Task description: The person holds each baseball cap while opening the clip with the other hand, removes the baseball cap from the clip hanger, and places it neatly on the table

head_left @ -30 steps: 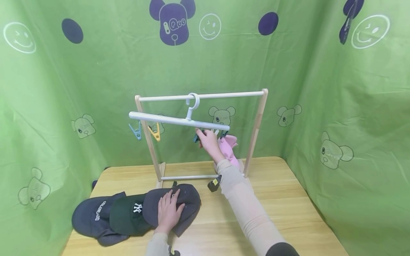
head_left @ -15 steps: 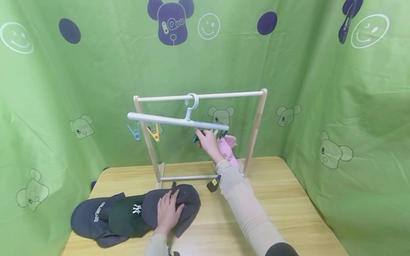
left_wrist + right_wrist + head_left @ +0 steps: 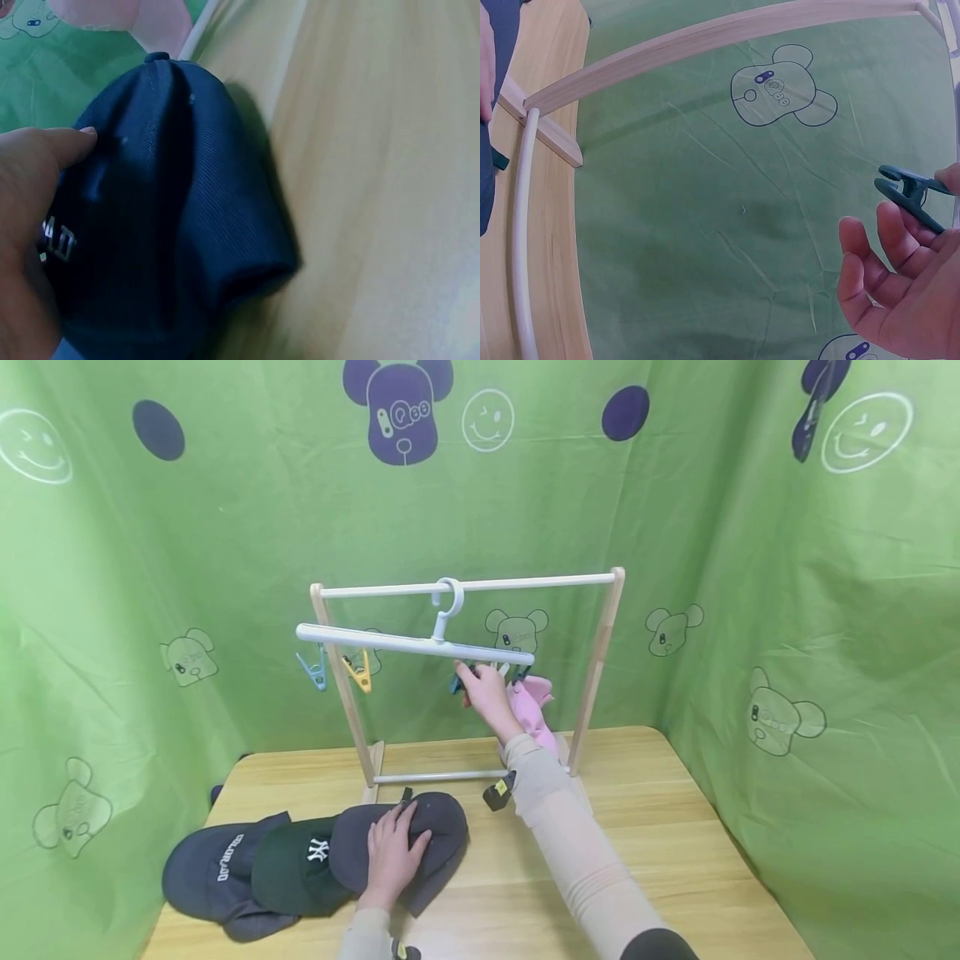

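Note:
My right hand [image 3: 486, 695] is raised under the white hanger [image 3: 405, 646] and pinches a dark green clothes clip [image 3: 909, 196] between thumb and index finger, its other fingers loosely bent. A pink cap [image 3: 530, 710] hangs from another dark clip beside this hand, partly hidden by the forearm. On the table, my left hand [image 3: 393, 853] lies on a dark navy cap [image 3: 442, 839], fingers laid over it. In the left wrist view the thumb touches the cap's crown [image 3: 161, 172]. White lettering shows partly beside the hand. The hanger tilts down to the right.
A green cap [image 3: 288, 868] with white letters and another navy cap [image 3: 198, 868] overlap in a row at the left. Blue [image 3: 315, 670] and yellow [image 3: 361, 673] clips dangle from the hanger's left end. The rack [image 3: 592, 672] stands on the wooden table [image 3: 660, 827] before green curtains.

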{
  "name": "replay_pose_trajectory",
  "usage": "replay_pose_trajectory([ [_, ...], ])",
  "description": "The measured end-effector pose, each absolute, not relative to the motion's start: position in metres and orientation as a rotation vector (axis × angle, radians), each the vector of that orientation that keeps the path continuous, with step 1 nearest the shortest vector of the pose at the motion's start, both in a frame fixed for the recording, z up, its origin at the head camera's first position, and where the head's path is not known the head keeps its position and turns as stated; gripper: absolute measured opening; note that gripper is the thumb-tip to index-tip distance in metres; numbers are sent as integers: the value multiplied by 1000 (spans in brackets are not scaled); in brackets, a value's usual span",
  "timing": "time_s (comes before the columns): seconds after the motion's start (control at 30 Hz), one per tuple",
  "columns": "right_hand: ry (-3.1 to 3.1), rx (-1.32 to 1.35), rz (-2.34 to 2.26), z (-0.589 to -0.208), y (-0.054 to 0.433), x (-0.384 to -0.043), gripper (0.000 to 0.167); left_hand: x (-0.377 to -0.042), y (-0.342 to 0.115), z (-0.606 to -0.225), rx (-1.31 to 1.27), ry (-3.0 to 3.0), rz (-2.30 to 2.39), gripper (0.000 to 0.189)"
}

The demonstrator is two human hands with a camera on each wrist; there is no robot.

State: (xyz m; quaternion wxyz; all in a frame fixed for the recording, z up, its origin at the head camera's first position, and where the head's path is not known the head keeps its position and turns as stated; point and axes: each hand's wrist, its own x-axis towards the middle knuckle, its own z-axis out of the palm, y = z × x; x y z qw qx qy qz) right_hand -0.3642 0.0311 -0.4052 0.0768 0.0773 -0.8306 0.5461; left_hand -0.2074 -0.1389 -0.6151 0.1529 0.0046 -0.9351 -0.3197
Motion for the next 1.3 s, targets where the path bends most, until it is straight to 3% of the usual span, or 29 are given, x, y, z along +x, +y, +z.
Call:
replay_pose_trajectory([
  [1.3, -2493, 198, 1541, -407, 34, -364, 47, -234, -113, -574, -122, -2487, -1027, 37],
])
